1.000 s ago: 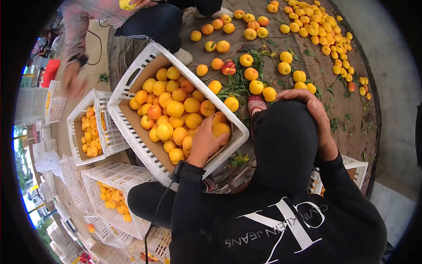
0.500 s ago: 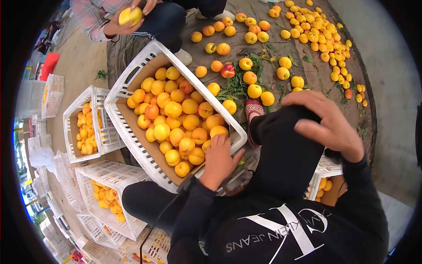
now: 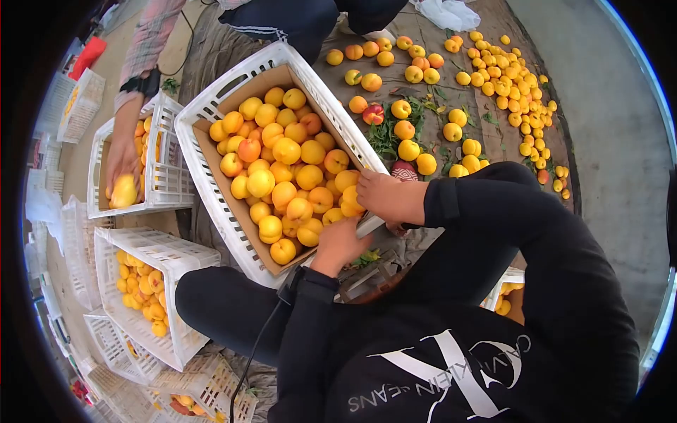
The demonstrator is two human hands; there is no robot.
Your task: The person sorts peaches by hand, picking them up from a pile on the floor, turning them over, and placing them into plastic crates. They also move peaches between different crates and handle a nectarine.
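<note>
A white plastic crate (image 3: 211, 83), lined with cardboard and heaped with yellow-orange peaches (image 3: 284, 192), stands tilted in front of my knees. At its near side, my left hand (image 3: 340, 247) is closed over the rim, fingertips against the peaches and thumb on the outside. Close beside it, my right hand (image 3: 390, 197) lies over the near right corner of the same crate. Its fingers bend inside next to the peaches, and their tips are partly hidden.
Loose peaches (image 3: 504, 81) and green leaves (image 3: 384, 137) lie on a brown ground sheet. Another person's hand (image 3: 123, 169) holds a peach in a second crate (image 3: 169, 158) at the left. A further crate (image 3: 134, 247) of peaches stands by my left knee.
My right hand has come from above my knee to the crate's corner. My left hand stays at the rim. The other person's hand has moved a peach down into the left crate.
</note>
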